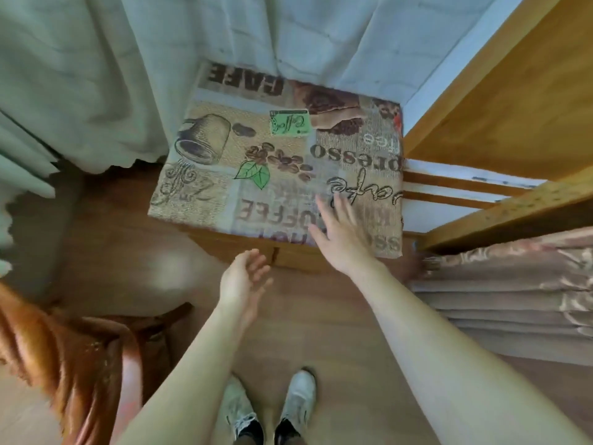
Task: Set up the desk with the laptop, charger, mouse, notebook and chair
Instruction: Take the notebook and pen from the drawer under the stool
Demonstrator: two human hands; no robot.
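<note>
A wooden chair (290, 256) stands ahead of me, its seat covered by a cushion (256, 162) printed with coffee words and beans. My right hand (340, 236) lies flat with straight fingers on the cushion's near right part. My left hand (245, 281) hovers open just in front of the seat's front edge, palm turned inward, touching nothing. The chair's back is hidden behind the curtain. No laptop, charger, mouse or notebook is in view.
Pale curtains (96, 75) hang behind and to the left of the chair. A wooden desk frame (500, 101) rises on the right, with a folded brown curtain (513, 293) below it. My shoes (272, 409) stand on the wooden floor. An orange garment (64, 364) lies at the left.
</note>
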